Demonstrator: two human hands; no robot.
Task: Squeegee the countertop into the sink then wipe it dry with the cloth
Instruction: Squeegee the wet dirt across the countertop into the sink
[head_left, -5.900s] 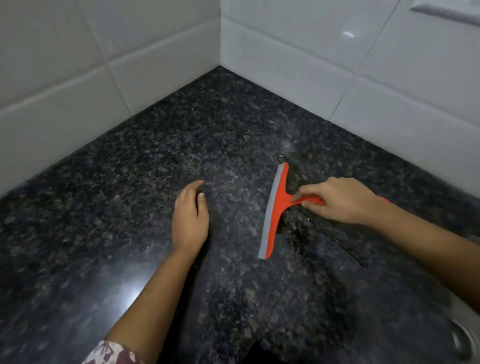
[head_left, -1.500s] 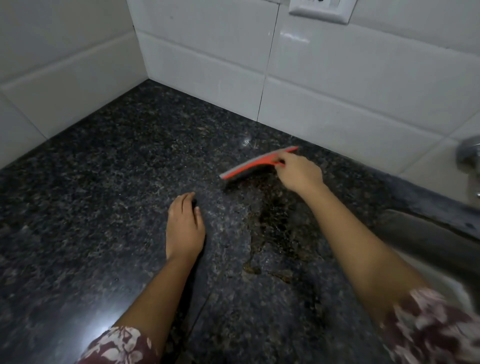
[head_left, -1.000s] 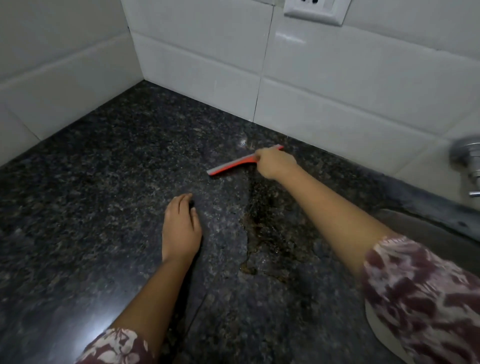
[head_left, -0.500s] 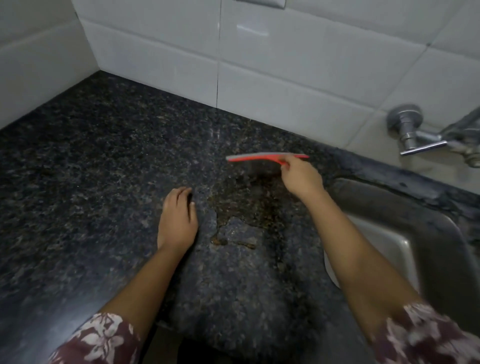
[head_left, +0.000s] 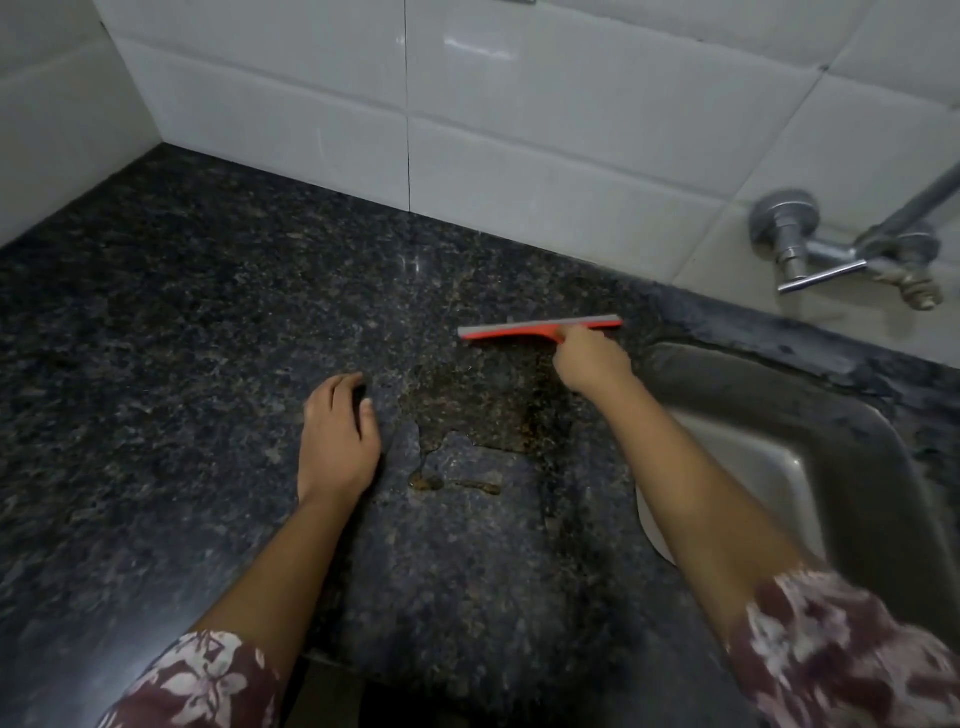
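Hands: right hand (head_left: 592, 364) grips the squeegee (head_left: 540, 329), left hand (head_left: 337, 441) lies flat and released; press the blade evenly, sweeping the puddle (head_left: 488, 410) sinkward (head_left: 753, 457).

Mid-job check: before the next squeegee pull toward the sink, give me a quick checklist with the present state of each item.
1. Right hand gripping the squeegee handle: ok.
2. Blade set beyond the wet patch, near the wall: ok.
3. Blade flat along the countertop: cannot tell, the contact edge is too thin to see.
4. Path to the sink free of objects: ok.
5. Left hand out of the stroke path: ok, it rests left of the patch.
6. Cloth ready for drying: not ok, none in view.
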